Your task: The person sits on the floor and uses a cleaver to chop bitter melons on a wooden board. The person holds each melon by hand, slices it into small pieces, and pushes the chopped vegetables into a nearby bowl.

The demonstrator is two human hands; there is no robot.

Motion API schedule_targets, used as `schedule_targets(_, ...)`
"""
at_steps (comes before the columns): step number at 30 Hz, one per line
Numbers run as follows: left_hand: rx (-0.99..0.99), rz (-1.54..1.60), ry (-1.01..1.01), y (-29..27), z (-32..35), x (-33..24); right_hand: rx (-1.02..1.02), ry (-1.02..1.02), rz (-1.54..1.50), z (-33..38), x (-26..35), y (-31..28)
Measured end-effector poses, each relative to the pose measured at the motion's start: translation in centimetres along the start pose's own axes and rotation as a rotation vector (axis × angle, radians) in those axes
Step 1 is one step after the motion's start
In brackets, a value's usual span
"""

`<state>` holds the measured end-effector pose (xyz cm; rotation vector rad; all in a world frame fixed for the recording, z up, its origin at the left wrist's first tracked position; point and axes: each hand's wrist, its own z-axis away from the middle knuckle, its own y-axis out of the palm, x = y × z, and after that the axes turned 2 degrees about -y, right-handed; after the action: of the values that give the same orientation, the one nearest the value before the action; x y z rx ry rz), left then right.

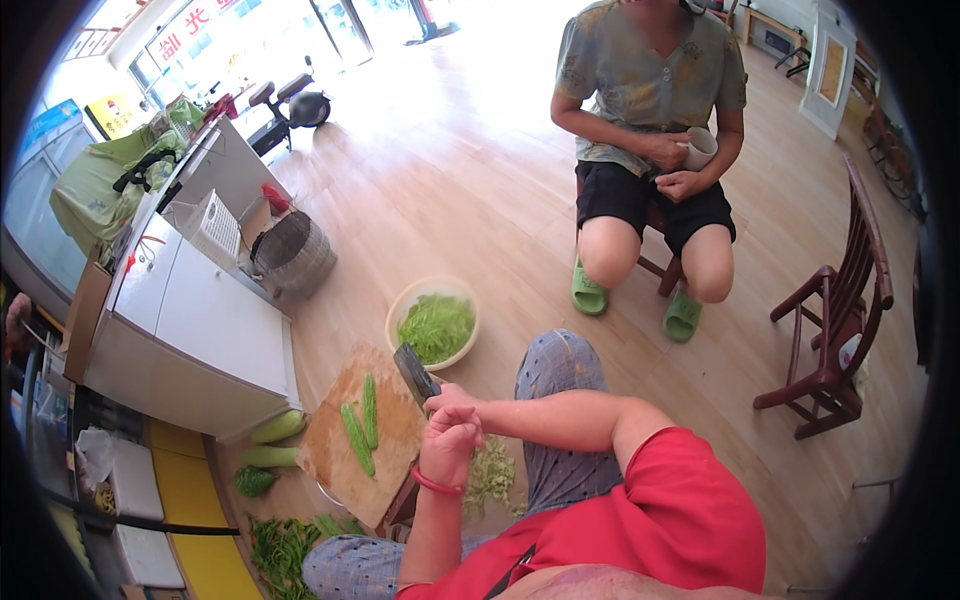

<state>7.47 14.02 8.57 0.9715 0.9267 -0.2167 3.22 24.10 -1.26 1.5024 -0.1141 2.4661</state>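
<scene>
My right hand (441,398) grips a cleaver (413,372) by its handle, the dark blade tilted up over the far right edge of the wooden chopping board (330,437). Close beside it, my left hand (450,438) is closed, its fingers curled; whatever may be inside is hidden. A red bangle circles the left wrist. On the board rest two long, bumpy green vegetable pieces (357,440), which look like bitter gourd. Beyond the board, a cream basin (391,330) holds thin green shreds (437,327).
Pale green scraps (489,474) litter the floor by my legs. Green gourds (280,428) and leafy greens (277,550) lie left of the board, near a white cabinet (200,320) and woven basket (293,255). A seated person (650,120) holds a mug; a wooden chair (835,310) stands right.
</scene>
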Motion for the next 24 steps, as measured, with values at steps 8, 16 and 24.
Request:
schedule_targets(8, 0.121, -0.116, 0.178, 3.5, -2.1, -4.4, 0.112, -0.260, -0.509, -1.2, -3.1, 0.6)
schedule_targets(16, 0.139, -0.205, 0.337, 3.5, -5.1, -9.9, 0.056, 0.010, -0.438, 3.5, 3.8, -0.4)
schedule_targets(24, 0.049, -0.280, 0.227, 2.3, -9.0, -10.1, 0.066, 0.027, -0.464, 2.9, 3.9, -0.7)
